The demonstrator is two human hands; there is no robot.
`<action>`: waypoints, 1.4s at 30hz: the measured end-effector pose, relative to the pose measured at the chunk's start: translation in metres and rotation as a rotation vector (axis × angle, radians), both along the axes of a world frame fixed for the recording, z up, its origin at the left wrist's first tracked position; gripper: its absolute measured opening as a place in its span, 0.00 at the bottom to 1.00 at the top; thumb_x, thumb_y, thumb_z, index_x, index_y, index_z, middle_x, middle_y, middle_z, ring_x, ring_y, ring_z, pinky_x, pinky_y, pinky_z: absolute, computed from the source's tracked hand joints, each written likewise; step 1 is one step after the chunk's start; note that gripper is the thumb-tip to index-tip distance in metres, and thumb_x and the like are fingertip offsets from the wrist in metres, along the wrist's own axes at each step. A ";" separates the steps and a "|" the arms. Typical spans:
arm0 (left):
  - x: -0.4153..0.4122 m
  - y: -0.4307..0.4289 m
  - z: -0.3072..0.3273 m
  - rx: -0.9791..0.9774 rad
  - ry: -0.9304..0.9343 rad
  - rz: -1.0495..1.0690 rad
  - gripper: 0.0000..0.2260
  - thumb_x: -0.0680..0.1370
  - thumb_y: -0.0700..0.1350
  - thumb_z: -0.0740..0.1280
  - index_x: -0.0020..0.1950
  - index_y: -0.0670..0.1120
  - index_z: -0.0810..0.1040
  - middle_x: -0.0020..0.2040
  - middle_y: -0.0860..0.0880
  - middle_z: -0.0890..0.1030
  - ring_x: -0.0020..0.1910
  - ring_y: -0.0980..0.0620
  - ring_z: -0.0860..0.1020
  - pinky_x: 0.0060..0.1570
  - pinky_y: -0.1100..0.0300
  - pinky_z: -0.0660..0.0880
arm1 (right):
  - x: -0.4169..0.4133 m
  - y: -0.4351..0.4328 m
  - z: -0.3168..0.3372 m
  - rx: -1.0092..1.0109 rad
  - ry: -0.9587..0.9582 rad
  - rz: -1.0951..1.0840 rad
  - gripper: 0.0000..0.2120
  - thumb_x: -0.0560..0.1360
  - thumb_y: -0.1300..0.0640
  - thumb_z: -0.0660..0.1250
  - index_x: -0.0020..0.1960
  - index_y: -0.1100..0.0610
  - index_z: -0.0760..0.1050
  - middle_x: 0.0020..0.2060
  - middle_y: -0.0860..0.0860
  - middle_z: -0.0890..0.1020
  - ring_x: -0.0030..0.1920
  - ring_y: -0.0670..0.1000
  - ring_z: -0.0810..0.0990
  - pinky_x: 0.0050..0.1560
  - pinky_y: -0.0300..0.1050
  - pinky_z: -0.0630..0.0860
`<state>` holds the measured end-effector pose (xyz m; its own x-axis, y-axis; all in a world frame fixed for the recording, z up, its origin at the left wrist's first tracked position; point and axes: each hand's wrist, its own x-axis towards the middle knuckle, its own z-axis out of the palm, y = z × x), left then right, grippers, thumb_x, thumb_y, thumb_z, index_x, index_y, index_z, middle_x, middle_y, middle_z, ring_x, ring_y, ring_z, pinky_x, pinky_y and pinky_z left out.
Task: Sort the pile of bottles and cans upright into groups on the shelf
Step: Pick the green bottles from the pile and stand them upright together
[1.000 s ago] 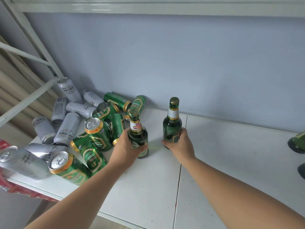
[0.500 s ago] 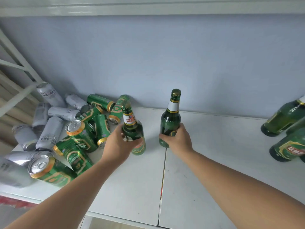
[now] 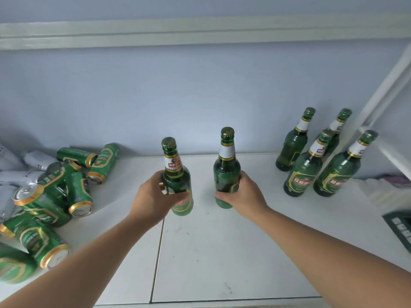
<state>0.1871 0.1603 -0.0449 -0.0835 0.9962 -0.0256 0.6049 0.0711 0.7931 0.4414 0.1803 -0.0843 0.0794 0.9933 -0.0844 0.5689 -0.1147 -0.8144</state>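
My left hand (image 3: 153,196) grips a green glass bottle (image 3: 175,172) upright by its body, over the middle of the white shelf (image 3: 222,252). My right hand (image 3: 242,196) grips a second green bottle (image 3: 226,167), also upright, a little to the right. Several green bottles (image 3: 311,161) stand upright in a group at the back right. A pile of green cans (image 3: 66,192) lies on its side at the left, with silver cans (image 3: 20,172) behind it at the left edge.
A pale wall runs behind the shelf and a white shelf board (image 3: 200,32) sits above. A slanted white frame bar (image 3: 382,92) rises at the right. A dark green box corner (image 3: 400,227) pokes in at the right edge.
Both hands have carried their bottles to the right, away from the can pile. The view has swung right, bringing the standing bottle group fully into sight.
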 end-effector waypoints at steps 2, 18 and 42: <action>0.024 -0.005 0.003 0.002 -0.008 -0.023 0.23 0.68 0.49 0.80 0.60 0.55 0.79 0.49 0.61 0.83 0.48 0.65 0.79 0.40 0.69 0.71 | 0.026 -0.010 0.003 0.006 -0.009 -0.006 0.30 0.63 0.42 0.80 0.59 0.48 0.72 0.49 0.42 0.82 0.50 0.48 0.81 0.51 0.47 0.80; 0.208 -0.024 -0.008 -0.065 -0.007 -0.231 0.24 0.66 0.51 0.81 0.59 0.59 0.78 0.50 0.61 0.84 0.51 0.63 0.80 0.43 0.66 0.75 | 0.201 -0.068 -0.010 -0.017 -0.030 -0.117 0.32 0.64 0.42 0.80 0.63 0.49 0.71 0.53 0.43 0.81 0.53 0.49 0.80 0.55 0.46 0.79; 0.350 -0.012 -0.034 -0.088 0.014 -0.337 0.31 0.66 0.50 0.81 0.67 0.53 0.76 0.55 0.58 0.82 0.54 0.57 0.79 0.47 0.65 0.72 | 0.314 -0.092 -0.054 -0.017 0.012 -0.319 0.28 0.64 0.48 0.80 0.58 0.54 0.72 0.48 0.46 0.81 0.49 0.51 0.81 0.49 0.49 0.79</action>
<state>0.5371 0.1485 -0.0790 0.2488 0.9618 -0.1138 0.6170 -0.0668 0.7842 0.7555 0.0887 -0.1385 0.3853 0.9169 -0.1039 0.4922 -0.2995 -0.8173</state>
